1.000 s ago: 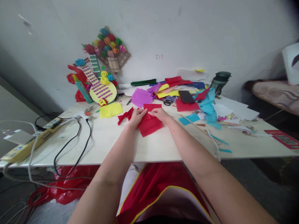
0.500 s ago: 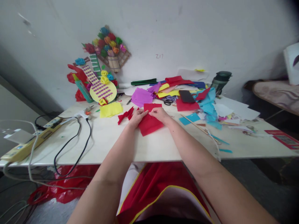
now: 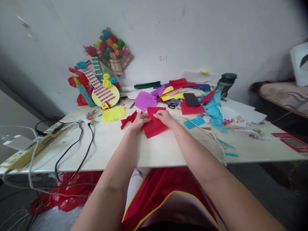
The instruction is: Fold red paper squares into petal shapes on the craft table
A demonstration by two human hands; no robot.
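Observation:
A sheet of red crepe paper (image 3: 156, 129) lies on the table in front of me, one piece showing above and below my fingers. My left hand (image 3: 140, 122) rests at its left side, fingers curled and thumb pointing right, gripping the paper's edge. From the right, my right hand (image 3: 164, 116) pinches the paper near its middle between thumb and forefinger. Just left of my left hand are twisted red crepe paper pieces (image 3: 129, 119). A yellow crepe paper sheet (image 3: 114, 114) lies farther left. What is between my fingertips is too small to make out.
Behind are purple paper (image 3: 145, 100), scissors (image 3: 172, 105), a phone (image 3: 192, 99) and a dark bottle (image 3: 225, 84). Wooden sticks (image 3: 202, 129) and blue scraps lie right. At left stand a paper-flower guitar (image 3: 105, 95), a glue bottle (image 3: 84, 93), a glue gun (image 3: 84, 118) and a power strip (image 3: 36, 148).
My left thumb and fingers have drawn slightly left, away from the right hand. The right hand keeps its pinch on the red paper. The whole view has shifted a little.

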